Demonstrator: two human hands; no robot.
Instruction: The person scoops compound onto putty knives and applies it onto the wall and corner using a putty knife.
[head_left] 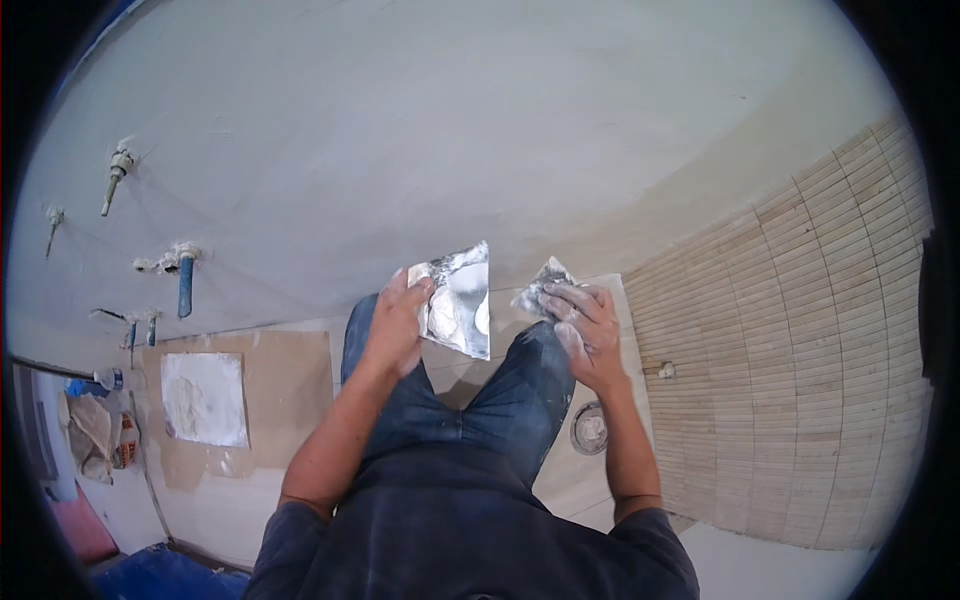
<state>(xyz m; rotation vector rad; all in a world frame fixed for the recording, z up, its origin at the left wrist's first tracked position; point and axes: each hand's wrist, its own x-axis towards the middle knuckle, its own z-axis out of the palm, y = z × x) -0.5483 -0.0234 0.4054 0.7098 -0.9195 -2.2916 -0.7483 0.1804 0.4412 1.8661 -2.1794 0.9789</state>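
Note:
My left hand (398,330) is closed on a flat metal plastering blade (466,305), which carries a lump of white paste (440,312) and streaks of it. Just to the right, my right hand (590,335) grips a smaller metal scraper (535,295) smeared with white, its fingers over the blade. Both tools are held above my knees, apart from each other, in front of a smooth pale grey wall (480,120). The fingers of both hands are dusted white.
Capped pipes (185,285) stick out of the wall at left. Below lie cardboard (290,370), a white board (215,410) with paste and a crumpled bag (90,430). Small narrow tiles (760,390) cover the right side. A round, dirty fixture or container (589,428) is beside my right forearm.

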